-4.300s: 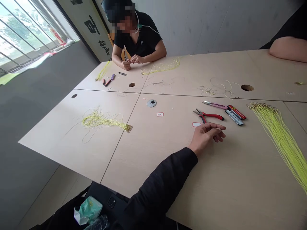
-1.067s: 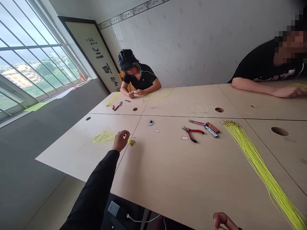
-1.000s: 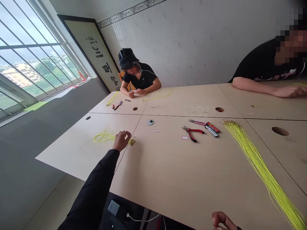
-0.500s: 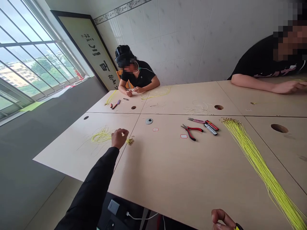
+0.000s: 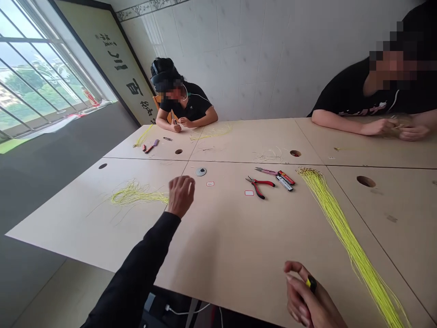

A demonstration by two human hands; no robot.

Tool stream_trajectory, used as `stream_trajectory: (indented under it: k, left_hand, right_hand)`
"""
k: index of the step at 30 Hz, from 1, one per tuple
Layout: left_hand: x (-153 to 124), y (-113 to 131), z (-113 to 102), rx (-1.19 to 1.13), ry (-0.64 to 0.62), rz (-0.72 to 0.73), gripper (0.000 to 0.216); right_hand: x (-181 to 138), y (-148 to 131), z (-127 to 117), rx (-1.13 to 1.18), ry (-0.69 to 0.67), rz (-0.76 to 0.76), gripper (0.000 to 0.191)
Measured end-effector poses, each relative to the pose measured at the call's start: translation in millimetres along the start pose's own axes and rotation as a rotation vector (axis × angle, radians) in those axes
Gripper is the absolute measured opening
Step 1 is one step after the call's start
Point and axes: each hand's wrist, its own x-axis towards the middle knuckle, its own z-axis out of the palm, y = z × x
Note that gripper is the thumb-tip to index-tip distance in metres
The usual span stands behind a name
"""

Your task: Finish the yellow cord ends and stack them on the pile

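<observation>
My left hand (image 5: 182, 196) is above the table at the left, palm down with its fingers curled. It covers the right end of a loose bundle of thin yellow cords (image 5: 134, 196). Whatever its fingers may hold is hidden. My right hand (image 5: 309, 298) is at the front edge of the table, its fingers bent in and the thumb close to the index finger. Nothing shows between them. A yellow and black band (image 5: 311, 283) is round one finger. To its right lies a long straight bundle of yellow cords (image 5: 351, 232) with small gold-coloured ends.
Red and black pliers (image 5: 260, 186) and pink-handled pliers (image 5: 266, 171) lie mid-table beside two small labelled strips (image 5: 285, 180). A grey round cap (image 5: 201, 171) and cable holes (image 5: 366, 181) interrupt the tabletop. Two people (image 5: 186, 102) work across the table.
My left hand has moved right over the gold-coloured end of the loose bundle, which it now hides. My right hand has come further into view. The view has shifted right.
</observation>
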Motion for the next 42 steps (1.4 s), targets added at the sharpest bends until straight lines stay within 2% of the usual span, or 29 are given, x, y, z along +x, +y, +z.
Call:
stream_trajectory:
  k: [3, 5, 6, 9, 13, 17, 24, 34, 42]
  left_hand:
    - [-1.8, 67.3, 18.6, -0.238, -0.039, 0.085, 0.019]
    - [-9.0, 109.8, 37.3, -0.485, -0.083, 0.108, 0.016]
    - [-13.6, 127.2, 48.0, -0.623, -0.092, 0.103, 0.014]
    - [-26.9, 158.4, 79.3, -0.762, -0.108, 0.080, 0.014]
    - [-36.1, 160.2, 109.1, -0.946, -0.137, 0.004, 0.011]
    - [-36.9, 152.0, 122.3, -1.127, -0.211, -0.106, 0.012]
    - [-36.2, 155.2, 117.5, -1.155, -0.320, -0.114, 0.019]
    - [-35.9, 155.3, 113.3, -1.152, -0.387, -0.115, 0.020]
    - [-33.5, 157.9, 109.9, -1.112, -0.446, -0.165, 0.014]
  right_hand:
    - [24.2, -28.8, 4.6, -0.073, 0.052, -0.142, 0.046]
    - [44.3, -46.5, 8.6, -0.104, 0.081, -0.262, 0.045]
    - [55.1, -54.4, 11.2, -0.112, 0.085, -0.314, 0.044]
    - [88.5, -72.9, 18.4, -0.148, 0.065, -0.409, 0.039]
    - [128.4, -84.4, 18.1, -0.313, 0.069, -0.459, 0.042]
    - [151.4, -81.2, 8.3, -0.507, 0.042, -0.475, 0.044]
    - [161.8, -63.6, -2.6, -0.480, 0.004, -0.493, 0.041]
    - [156.0, -70.4, -4.2, -0.558, 0.024, -0.576, 0.031]
    - [158.3, -68.1, -5.9, -0.461, 0.060, -0.504, 0.035]
